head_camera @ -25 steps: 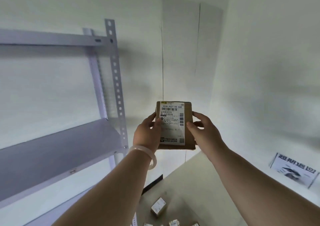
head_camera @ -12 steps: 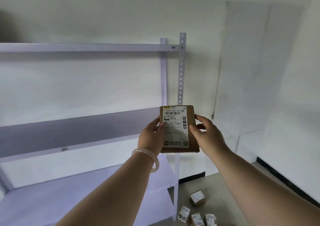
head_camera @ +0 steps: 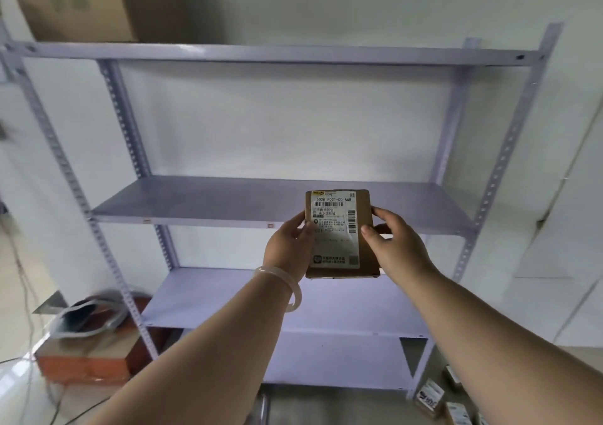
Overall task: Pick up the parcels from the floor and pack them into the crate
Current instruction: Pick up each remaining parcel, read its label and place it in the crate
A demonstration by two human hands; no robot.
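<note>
The left hand (head_camera: 288,248) and right hand (head_camera: 396,248) grip a flat brown cardboard parcel with a white shipping label (head_camera: 336,228) by its side edges, thumbs curled onto the front (label facing the camera). It is held upright in the air before a pale lilac metal shelving rack (head_camera: 228,196). Small labelled boxes (head_camera: 430,398) lie on the floor at lower right.
</note>
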